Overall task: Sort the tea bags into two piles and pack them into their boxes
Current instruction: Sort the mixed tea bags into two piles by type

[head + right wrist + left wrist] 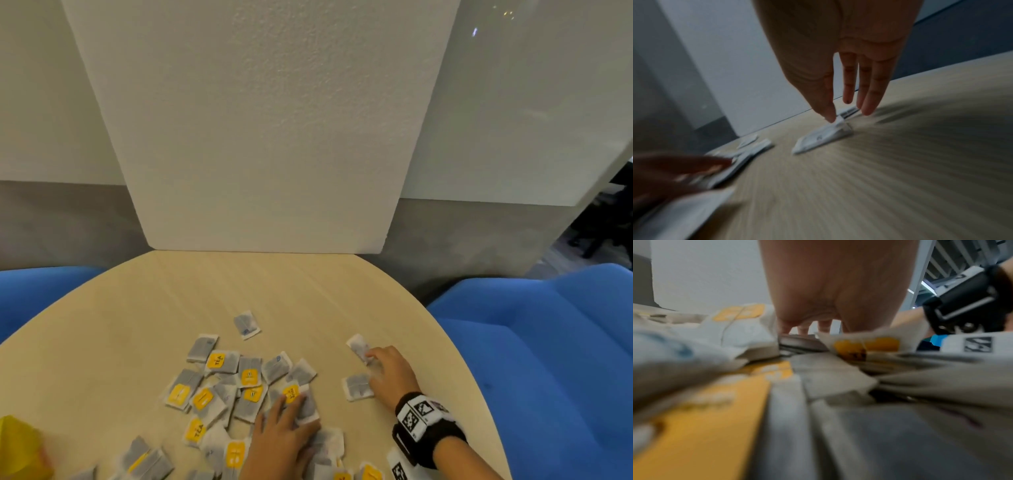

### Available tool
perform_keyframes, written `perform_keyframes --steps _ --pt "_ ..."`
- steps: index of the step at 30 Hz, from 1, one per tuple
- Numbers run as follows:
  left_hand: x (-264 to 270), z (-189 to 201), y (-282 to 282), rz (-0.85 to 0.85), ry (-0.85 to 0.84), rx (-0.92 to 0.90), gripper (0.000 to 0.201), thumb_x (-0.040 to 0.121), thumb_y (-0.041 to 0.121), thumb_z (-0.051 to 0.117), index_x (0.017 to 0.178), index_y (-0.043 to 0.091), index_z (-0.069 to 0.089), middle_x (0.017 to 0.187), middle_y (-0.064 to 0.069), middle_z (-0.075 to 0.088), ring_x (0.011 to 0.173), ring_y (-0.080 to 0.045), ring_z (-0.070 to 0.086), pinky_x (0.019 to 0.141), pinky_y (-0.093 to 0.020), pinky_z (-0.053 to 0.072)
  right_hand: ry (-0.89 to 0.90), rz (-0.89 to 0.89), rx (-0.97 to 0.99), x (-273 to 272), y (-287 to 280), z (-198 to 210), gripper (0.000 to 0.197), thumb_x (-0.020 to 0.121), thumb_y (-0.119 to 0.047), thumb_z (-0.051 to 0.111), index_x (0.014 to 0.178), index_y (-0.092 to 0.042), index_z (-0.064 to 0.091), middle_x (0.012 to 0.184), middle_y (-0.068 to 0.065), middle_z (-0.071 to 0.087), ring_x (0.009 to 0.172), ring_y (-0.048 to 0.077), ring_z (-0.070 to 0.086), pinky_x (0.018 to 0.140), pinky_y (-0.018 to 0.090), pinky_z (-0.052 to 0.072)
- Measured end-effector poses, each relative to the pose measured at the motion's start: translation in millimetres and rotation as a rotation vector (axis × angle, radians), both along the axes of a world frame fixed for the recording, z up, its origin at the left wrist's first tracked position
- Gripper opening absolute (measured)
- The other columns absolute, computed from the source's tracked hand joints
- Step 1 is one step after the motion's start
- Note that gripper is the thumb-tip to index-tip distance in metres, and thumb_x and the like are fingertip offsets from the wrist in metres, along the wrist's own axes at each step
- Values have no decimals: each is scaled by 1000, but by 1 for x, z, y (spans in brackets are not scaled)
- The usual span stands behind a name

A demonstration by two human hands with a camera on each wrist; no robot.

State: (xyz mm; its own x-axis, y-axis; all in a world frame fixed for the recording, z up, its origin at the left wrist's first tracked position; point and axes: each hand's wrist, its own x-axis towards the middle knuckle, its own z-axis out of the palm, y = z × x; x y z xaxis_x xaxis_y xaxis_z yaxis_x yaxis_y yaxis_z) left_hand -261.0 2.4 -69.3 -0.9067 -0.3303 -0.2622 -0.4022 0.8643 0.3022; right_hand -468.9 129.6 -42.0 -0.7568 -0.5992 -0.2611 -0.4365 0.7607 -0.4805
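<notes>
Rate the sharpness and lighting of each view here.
Head view: evenly lit, mostly sharp, wide-angle bending at the table edge. Left wrist view: bright, but the tea bags nearest the lens are blurred. Right wrist view: dim, streaked with motion blur; right hand is readable.

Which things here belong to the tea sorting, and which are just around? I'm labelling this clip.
Job:
yellow-tag tea bags
plain tea bags
yellow box
left hand
right hand

Around:
table
foam board
blue seats
</notes>
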Motion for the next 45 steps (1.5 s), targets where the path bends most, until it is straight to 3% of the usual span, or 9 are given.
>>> perform_keyframes --steps 6,10,14,21,26,29,33,38,45 --pt "6 -5 -7 -4 19 9 22 75 45 53 89 41 68 125 3 62 106 -29 65 74 -38 59 0 157 91 18 24 -13 42 83 -26 66 124 -22 57 113 0 41 104 18 51 82 14 38" --pt "14 8 3 -4 211 82 41 92 38 37 121 21 60 155 1 23 144 -27 18 114 -38 23 14 109 39 18 23 -9 25 82 -20 64 72 -34 47 88 -6 49 82 16 52 57 12 32" --pt "25 13 -1 30 321 111 36 99 25 42 134 20 50 157 1 13 147 -22 5 113 -26 7 77 7 -50 6 19 12 15 84 -16 64 75 -26 57 83 0 61 78 19 54 63 24 34" --pt "39 12 -16 59 279 44 37 94 15 53 131 15 55 149 -3 34 140 -26 30 114 -37 28 160 -39 15 -27 -5 22 22 93 -13 53 109 -10 69 116 9 61 103 26 60 85 28 45" --pt "36 22 -34 38 162 -73 40 45 26 93 80 34 76 100 2 72 87 -17 71 70 -26 58 134 72 122 -3 -14 15 39 87 -4 50 124 -18 54 127 3 46 110 24 54 94 29 44" --pt "31 27 -36 -31 131 -72 15 76 45 67 87 38 73 115 -4 67 102 -24 67 80 -34 56 27 297 51 30 -36 11 41 88 -6 50 127 -20 54 127 4 45 116 24 50 98 28 40" --pt "18 29 -32 -64 -15 -26 48 97 43 24 139 27 43 159 -7 10 145 -28 9 114 -49 17 -74 480 135 58 -67 -3 54 86 -29 60 138 -27 44 119 6 41 108 28 51 92 32 43" --pt "12 13 -35 6 49 -55 55 97 31 44 148 26 24 158 0 9 143 -23 12 114 -42 21 -69 414 86 58 -66 1 24 76 -21 67 95 -28 54 100 -2 42 86 21 50 74 28 42" --pt "28 8 -36 88 285 11 43 80 21 68 122 15 63 131 -3 57 113 -23 60 89 -32 53 -213 153 -62 19 -30 19 23 76 -7 65 74 -27 52 76 -5 57 69 14 58 66 21 47"
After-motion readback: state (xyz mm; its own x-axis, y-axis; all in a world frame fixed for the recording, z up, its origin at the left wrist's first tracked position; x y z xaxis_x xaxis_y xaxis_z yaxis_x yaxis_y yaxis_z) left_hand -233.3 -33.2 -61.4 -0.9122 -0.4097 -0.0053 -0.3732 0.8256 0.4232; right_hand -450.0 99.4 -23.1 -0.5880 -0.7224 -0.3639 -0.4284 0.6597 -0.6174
